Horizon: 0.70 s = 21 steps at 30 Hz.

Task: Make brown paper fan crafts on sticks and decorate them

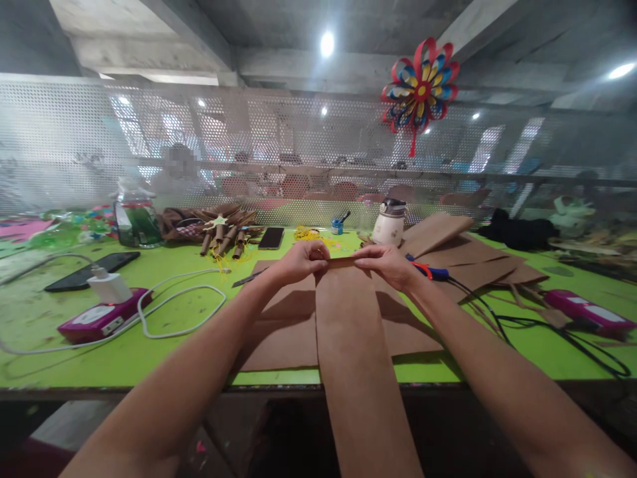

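Note:
A long strip of brown paper (351, 345) runs from the table down over its front edge towards me. My left hand (306, 261) pinches the left corner of its far end, where the edge looks folded or rolled over. At the right corner of that end, my right hand (385, 264) grips with thumb and fingers. Beneath the strip lies a wider brown paper sheet (286, 342), flat on the green table. Close to my right hand is a blue-and-orange handled tool (432, 272) with a black cord. A dark blade-like tool (246, 279) lies by my left forearm.
Brown paper sheets (478, 269) are piled at right, near a white bottle (389, 222). Rolled paper tubes (231, 239), a phone (271, 238) and a small blue jar (337, 227) stand behind. Purple power strips (107, 318) and a looping white cable (221, 305) take up the left.

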Tool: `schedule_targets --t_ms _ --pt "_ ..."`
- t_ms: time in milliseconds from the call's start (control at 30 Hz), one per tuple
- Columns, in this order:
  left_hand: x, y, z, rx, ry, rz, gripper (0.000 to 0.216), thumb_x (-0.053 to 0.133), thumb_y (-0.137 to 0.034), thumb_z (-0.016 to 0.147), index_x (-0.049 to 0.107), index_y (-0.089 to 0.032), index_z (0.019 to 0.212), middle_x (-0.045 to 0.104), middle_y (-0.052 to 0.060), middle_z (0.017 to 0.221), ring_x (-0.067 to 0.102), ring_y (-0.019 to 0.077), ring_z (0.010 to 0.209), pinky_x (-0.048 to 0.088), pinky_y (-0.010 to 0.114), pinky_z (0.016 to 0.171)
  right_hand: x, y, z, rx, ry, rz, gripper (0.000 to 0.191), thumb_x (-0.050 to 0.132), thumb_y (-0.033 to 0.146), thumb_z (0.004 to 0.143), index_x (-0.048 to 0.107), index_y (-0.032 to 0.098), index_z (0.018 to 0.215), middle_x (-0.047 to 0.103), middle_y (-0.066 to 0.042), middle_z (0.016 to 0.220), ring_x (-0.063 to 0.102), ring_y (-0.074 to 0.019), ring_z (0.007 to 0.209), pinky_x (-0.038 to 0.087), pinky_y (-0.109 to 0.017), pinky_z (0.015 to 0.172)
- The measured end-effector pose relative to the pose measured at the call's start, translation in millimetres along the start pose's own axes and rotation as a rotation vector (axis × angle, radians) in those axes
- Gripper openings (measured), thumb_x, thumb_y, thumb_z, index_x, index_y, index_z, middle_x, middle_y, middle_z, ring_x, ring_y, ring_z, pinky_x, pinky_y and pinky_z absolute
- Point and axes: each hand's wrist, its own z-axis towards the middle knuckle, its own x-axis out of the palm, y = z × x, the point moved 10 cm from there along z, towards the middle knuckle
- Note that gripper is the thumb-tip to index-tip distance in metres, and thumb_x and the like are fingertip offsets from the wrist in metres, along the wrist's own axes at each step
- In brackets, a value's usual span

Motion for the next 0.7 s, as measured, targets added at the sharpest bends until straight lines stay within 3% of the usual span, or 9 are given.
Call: schedule_targets --t_ms 200,300,400,567,700 --pt "-7.7 -6.2 -0.2 0.037 -0.057 0.089 0.007 0.059 -0.014 0.067 0.053 -0.013 0.072 0.054 -0.003 0.058 0.049 0.0084 0.056 0.037 0.021 0.054 -3.0 6.3 -0.5 -0.05 -0.023 -0.043 0.02 0.071 0.022 0.058 0.074 0.015 0.077 0.062 -0.003 0.064 0.049 -0.01 0.056 0.039 -0.026 0.052" --pt "-8.2 -11.0 -2.5 0.023 -0.06 0.093 0.016 0.06 -0.028 0.071 0.059 -0.012 0.075 0.056 0.0 0.065 0.05 0.0104 0.062 0.036 0.023 0.058 -1.2 10.3 -1.5 -0.075 -0.033 -0.085 0.016 0.07 0.022 0.06 0.074 0.018 0.076 0.062 -0.002 0.061 0.051 -0.0119 0.059 0.041 -0.027 0.057" --pt "-7.1 -8.2 -5.3 -0.066 -0.07 0.019 0.037 0.047 -0.045 0.08 0.063 -0.011 0.081 0.057 0.002 0.067 0.048 0.0117 0.062 0.035 0.024 0.058 5.0 15.1 -3.2 -0.095 -0.002 -0.088 0.015 0.069 0.022 0.061 0.074 0.02 0.076 0.065 -0.002 0.067 0.054 -0.0129 0.064 0.043 -0.029 0.064" --pt "15.4 -7.3 -10.4 -0.131 0.113 0.042 0.043 0.05 -0.05 0.078 0.057 -0.013 0.057 0.044 -0.002 0.053 0.034 0.0089 0.051 0.024 0.023 0.05 14.1 27.7 -8.3 -0.165 0.045 -0.15 0.014 0.069 0.023 0.064 0.074 0.022 0.077 0.067 -0.002 0.077 0.056 -0.0151 0.076 0.044 -0.031 0.075" --pt "23.3 -13.5 -13.5 -0.126 0.178 0.009 0.037 0.052 -0.048 0.078 0.064 -0.014 0.069 0.054 0.0 0.063 0.041 0.0104 0.059 0.03 0.022 0.056 19.1 35.6 -11.7 -0.208 0.081 -0.198 0.014 0.068 0.024 0.066 0.074 0.024 0.079 0.067 -0.002 0.08 0.057 -0.0155 0.079 0.044 -0.031 0.077"
